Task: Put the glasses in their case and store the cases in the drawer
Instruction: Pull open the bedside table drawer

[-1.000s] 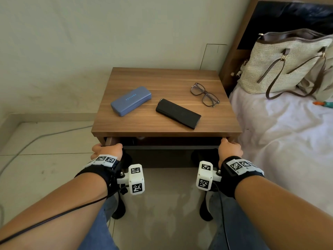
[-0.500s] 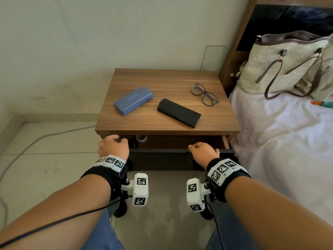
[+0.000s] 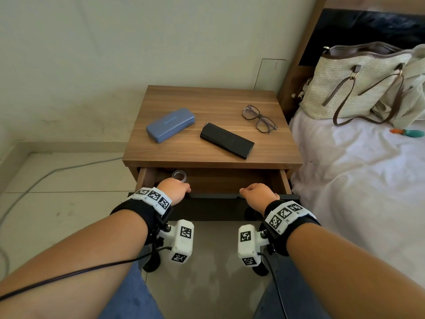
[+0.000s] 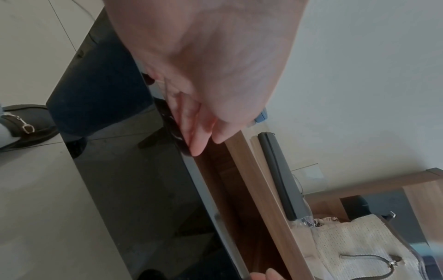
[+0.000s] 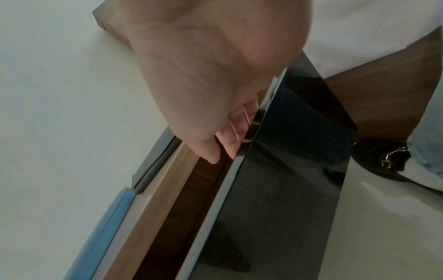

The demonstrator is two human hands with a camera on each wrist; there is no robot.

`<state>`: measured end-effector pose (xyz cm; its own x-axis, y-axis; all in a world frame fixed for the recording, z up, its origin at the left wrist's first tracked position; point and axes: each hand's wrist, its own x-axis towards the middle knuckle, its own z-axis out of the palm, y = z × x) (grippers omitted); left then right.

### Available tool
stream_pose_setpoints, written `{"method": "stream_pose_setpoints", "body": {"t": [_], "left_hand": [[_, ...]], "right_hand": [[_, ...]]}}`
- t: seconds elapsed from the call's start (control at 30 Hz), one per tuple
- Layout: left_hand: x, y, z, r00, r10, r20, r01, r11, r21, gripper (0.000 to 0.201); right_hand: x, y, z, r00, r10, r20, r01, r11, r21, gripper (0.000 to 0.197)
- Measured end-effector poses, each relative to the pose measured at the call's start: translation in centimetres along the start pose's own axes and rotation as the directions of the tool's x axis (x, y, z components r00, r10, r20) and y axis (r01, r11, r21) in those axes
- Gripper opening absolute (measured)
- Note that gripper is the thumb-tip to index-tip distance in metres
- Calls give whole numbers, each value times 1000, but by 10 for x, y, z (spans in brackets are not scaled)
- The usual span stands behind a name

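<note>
Left hand (image 3: 175, 189) and right hand (image 3: 257, 195) both hook curled fingers over the drawer (image 3: 213, 196) front's top edge, drawer partly out.

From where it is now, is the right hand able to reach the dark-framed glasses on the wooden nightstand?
Probably yes. The right hand grips the black drawer front, so it must let go first. The dark-framed glasses lie unfolded on the wooden nightstand, uncovered, with nothing standing between them and the hand.
</note>
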<state>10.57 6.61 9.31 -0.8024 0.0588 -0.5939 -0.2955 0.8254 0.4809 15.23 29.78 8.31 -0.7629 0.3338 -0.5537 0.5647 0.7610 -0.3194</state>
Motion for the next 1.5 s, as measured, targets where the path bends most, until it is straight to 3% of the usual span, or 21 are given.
{"method": "stream_pose_setpoints", "body": {"t": [0.17,0.3,0.57,1.0,1.13,1.33,1.43,1.5], "left_hand": [[-8,-6,1,999,-22,48,20,999,38,37],[-22,-10,3,994,-14,107,10,999,40,42],[-33,-18,20,992,-62,113,87,970,-229,35],[-52,-22,24,978,-136,158,179,938,-297,20],[-54,-24,24,978,-136,156,176,943,-284,28],[-49,-21,19,980,-135,145,179,916,-359,21],[-45,-10,10,985,-81,151,137,903,-408,24],[-44,-2,1,989,-36,143,93,902,-422,23]], "right_hand": [[-6,6,5,1000,13,27,-11,997,-71,42],[-12,12,11,999,3,54,-2,1000,-22,40],[-33,29,17,999,-23,37,19,993,114,38],[-55,42,24,999,-49,24,45,990,135,33],[-56,41,23,998,-51,29,47,990,132,16],[-50,34,12,999,-33,32,24,971,238,25],[-47,24,0,999,-35,38,22,956,291,20],[-44,16,-7,999,-40,17,32,941,338,28]]}}
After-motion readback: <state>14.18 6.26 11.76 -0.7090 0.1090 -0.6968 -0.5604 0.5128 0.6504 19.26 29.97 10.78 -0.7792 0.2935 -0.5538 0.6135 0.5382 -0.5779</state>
